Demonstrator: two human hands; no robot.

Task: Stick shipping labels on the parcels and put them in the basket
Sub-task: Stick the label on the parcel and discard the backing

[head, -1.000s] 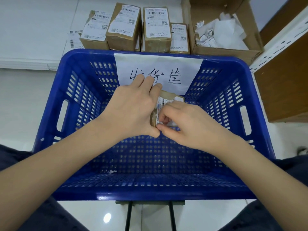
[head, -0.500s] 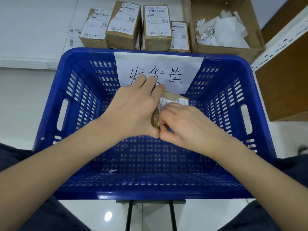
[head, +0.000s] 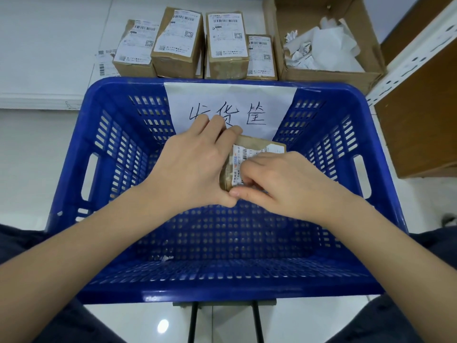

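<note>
Parcel [head: 257, 154] stays gripped by both hands, left [head: 193, 167] and right [head: 279, 181], apparently unmoved above basket [head: 99, 283].

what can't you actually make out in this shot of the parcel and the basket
Head view only:
- Parcel: mostly covered by the left hand and right hand; its size and lower face are hidden.
- Label on it: print too small to read; whether it is fully stuck down is hidden under the right hand's fingers.
- Basket: part of its floor is behind the forearms.
- Open carton: top cut off by the frame's edge.
</note>
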